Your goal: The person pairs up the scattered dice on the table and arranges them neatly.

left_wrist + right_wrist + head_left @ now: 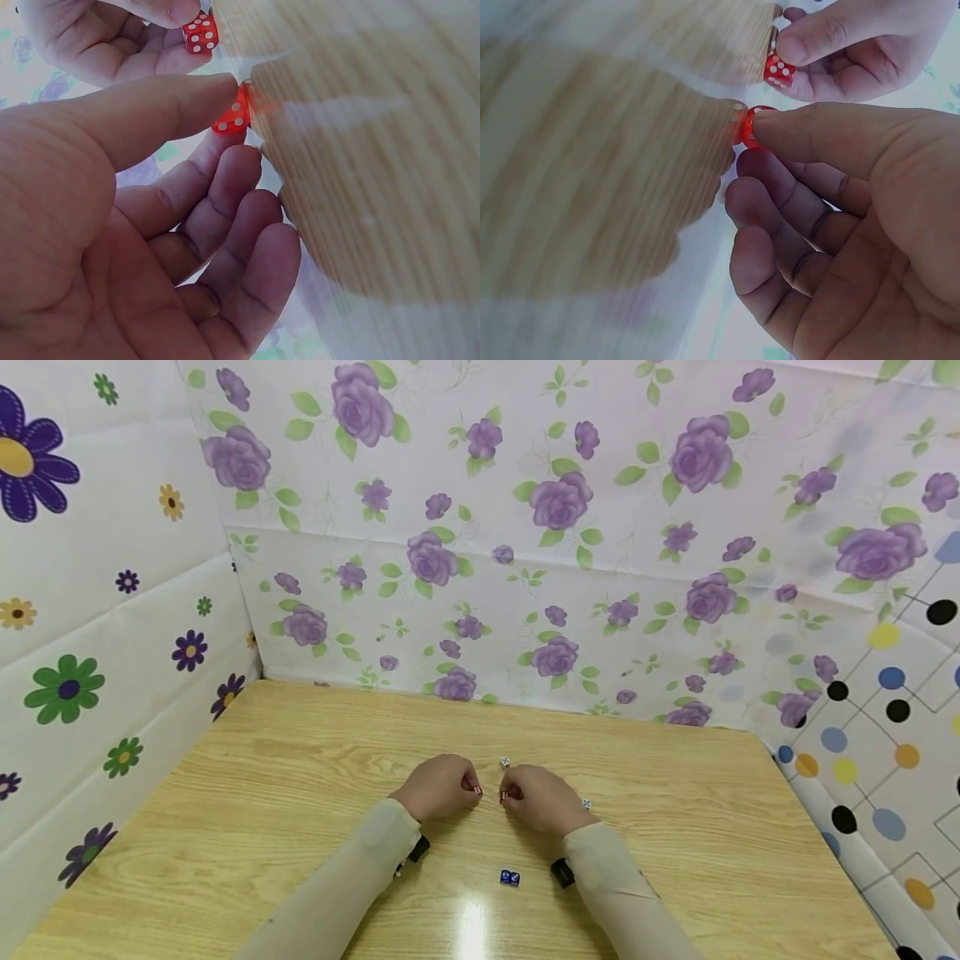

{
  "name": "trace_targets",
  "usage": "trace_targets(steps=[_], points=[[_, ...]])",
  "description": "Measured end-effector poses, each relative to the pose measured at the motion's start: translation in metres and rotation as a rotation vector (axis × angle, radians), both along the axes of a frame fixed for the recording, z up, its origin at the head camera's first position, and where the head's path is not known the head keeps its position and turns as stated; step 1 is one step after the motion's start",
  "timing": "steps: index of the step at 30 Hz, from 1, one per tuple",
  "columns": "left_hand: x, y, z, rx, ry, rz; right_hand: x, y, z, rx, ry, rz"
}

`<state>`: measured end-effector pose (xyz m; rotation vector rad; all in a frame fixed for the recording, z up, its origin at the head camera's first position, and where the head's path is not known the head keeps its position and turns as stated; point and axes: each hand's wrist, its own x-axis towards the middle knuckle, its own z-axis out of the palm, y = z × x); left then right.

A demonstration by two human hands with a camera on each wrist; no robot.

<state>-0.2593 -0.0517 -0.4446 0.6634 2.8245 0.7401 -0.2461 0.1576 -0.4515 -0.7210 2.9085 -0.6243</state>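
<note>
Between thumb and fingertips my left hand [441,787] pinches a red die with white pips [233,112]. My right hand [546,797] pinches a second red die [756,125] in the same way. The two hands face each other in the middle of the wooden table, a small gap between the dice, both held close over the tabletop. Each wrist view shows the other hand's die too, at its top edge. A white die [505,762] lies just beyond the gap between the hands. Another white die [587,804] is beside the right hand's outer edge.
Two blue dice [510,877] sit side by side on the wooden table [300,760], between the forearms and nearer the body. A flowered sheet [480,568] rises behind the table's back edge. Patterned sheets also hang at the left and right sides.
</note>
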Motion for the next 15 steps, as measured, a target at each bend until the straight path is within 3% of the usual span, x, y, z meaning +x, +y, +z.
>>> trace_targets(steps=[15], points=[[0.002,-0.001,0.002,0.022,0.019,-0.044,0.005,0.025,0.002,-0.055,-0.005,-0.109]])
